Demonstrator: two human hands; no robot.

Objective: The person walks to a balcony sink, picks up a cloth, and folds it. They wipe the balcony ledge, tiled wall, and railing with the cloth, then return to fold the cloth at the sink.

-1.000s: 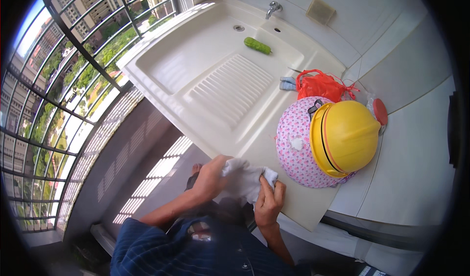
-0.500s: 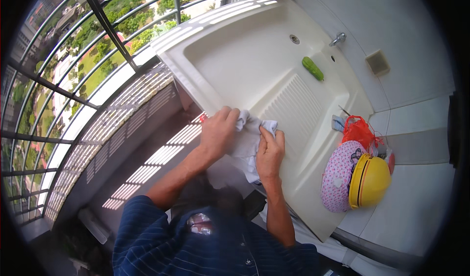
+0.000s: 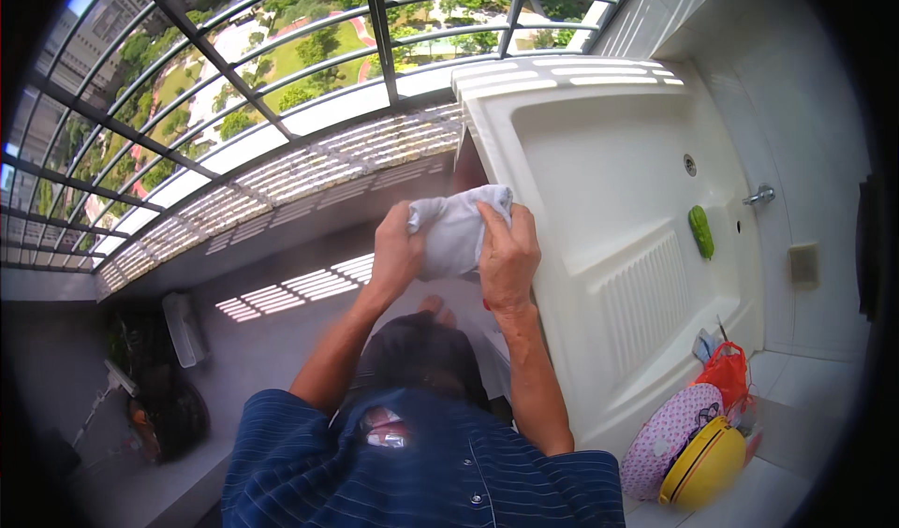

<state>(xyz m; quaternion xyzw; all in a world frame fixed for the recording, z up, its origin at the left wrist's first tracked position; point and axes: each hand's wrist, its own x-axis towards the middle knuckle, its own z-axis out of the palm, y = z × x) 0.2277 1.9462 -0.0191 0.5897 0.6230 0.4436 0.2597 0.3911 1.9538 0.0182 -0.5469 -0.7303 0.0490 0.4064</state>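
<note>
A whitish cloth [image 3: 453,233] is stretched between my two hands, in the air just left of the sink's near edge. My left hand [image 3: 398,255] grips its left side with the fingers curled round the edge. On the opposite side my right hand [image 3: 508,258] pinches the cloth, thumb lying on top. The upper edge of the cloth is folded over, and its underside is hidden. To the right stands the white laundry sink [image 3: 554,238] with a ribbed washboard slope [image 3: 641,294]. A green cucumber-like vegetable [image 3: 700,232] lies beside the ribs.
A metal tap [image 3: 760,194] juts from the tiled wall. At the sink's near right are a red plastic bag [image 3: 724,371], a pink patterned hat [image 3: 667,439] and a yellow helmet-like object [image 3: 702,467]. A barred window [image 3: 379,36] runs along the far left.
My hands have lifted the cloth away from the sink's edge and spread it flatter between them. The view has turned, so the sink now sits farther right.
</note>
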